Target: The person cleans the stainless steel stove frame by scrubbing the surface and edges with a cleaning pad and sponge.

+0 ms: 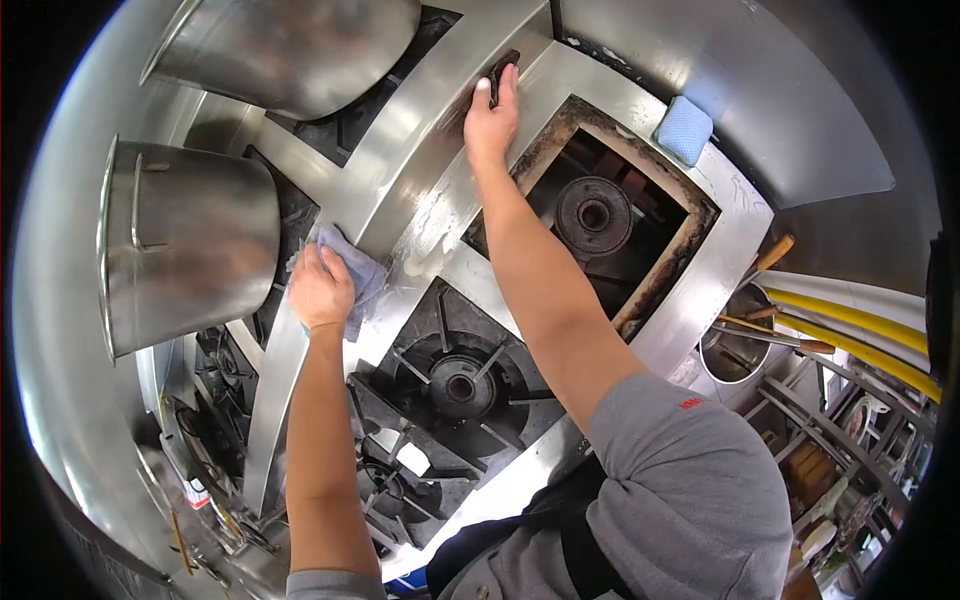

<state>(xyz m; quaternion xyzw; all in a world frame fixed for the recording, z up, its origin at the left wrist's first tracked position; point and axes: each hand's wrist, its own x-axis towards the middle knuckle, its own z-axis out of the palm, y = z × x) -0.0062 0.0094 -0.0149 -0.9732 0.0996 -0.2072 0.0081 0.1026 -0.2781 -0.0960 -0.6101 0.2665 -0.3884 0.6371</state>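
My left hand (321, 287) is closed on a bluish-grey cloth (352, 270), which is bunched over the edge of the raised steel ledge (405, 165). My right hand (491, 122) reaches farther forward, its fingers pressing a dark scouring pad (503, 78) against the upright face of that ledge. Wet, whitish streaks show on the steel between my hands. Below my right forearm lies a square burner opening (593, 216) with its grate off and a browned rim. An open burner with a grate (460, 387) sits nearer to me.
Two large steel stockpots (190, 245) stand on burners at the left. A blue sponge (684, 131) rests on the stove's right corner. Beyond it are a steel container (735, 345) with wooden-handled tools, yellow pipes (850, 318) and a rack of utensils. A steel wall bounds the far side.
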